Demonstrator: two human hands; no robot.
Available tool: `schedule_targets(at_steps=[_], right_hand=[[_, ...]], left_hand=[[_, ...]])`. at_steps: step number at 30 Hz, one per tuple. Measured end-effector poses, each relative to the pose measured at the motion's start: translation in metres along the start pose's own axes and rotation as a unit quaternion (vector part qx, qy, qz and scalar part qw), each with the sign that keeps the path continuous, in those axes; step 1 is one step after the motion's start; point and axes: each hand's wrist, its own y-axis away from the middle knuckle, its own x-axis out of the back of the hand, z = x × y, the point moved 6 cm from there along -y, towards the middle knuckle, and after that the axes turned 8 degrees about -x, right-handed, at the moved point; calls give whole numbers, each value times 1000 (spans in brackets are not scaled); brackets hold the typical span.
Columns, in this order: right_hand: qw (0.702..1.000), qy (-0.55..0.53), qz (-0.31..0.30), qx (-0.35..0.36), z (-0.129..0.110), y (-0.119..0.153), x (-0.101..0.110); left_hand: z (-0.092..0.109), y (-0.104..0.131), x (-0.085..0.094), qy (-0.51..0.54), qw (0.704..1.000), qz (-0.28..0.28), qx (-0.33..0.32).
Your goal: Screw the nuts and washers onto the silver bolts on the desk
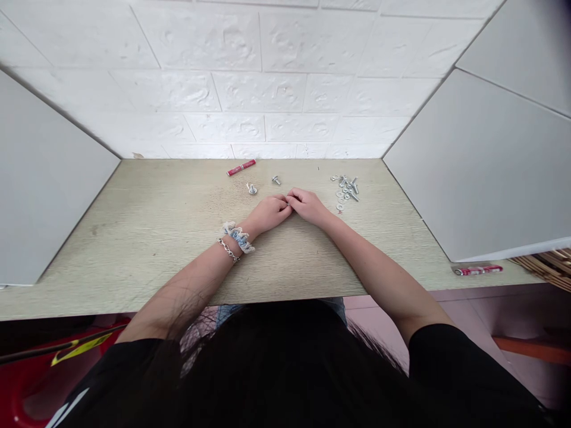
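My left hand (270,213) and my right hand (307,206) meet fingertip to fingertip over the middle of the table. Both are closed in a pinch, and a tiny metallic glint shows between them; the piece itself is mostly hidden by the fingers. Just beyond my left hand stands a bolt with a washer (253,189). Another bolt (276,180) lies tilted a little farther back. To the right of my right hand is a loose group of bolts (354,194), nuts (347,197) and flat washers (339,207).
A red marker-like tube (241,167) lies near the white brick wall (285,89). A second red tube (479,270) sits at the right front edge by a wicker basket (551,267). Grey-white panels (499,172) flank the wooden table (147,244) on both sides.
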Motion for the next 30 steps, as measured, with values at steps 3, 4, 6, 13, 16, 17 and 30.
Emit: schedule_targets(at_steps=[3,4,6,13,16,17,30], right_hand=[[1000,1,0,3,0,0,0],[1000,1,1,4,0,0,0],[1000,-1,4,6,1,0,0],[1000,-6,2,2,1,0,0],[1000,-3,3,1,0,1,1],[1000,-2,3,1,0,1,1],[1000,-2,3,-1,0,0,0]], left_hand=[[0,0,0,-4,1000,0,0],[0,0,0,-5,1000,0,0],[0,0,1,-4,1000,1,0],[0,0,0,-3,1000,1,-3],[0,0,0,-3,1000,2,-2],[0,0,0,-4,1000,3,-1],[-1,0,-1,1,1000,2,0]])
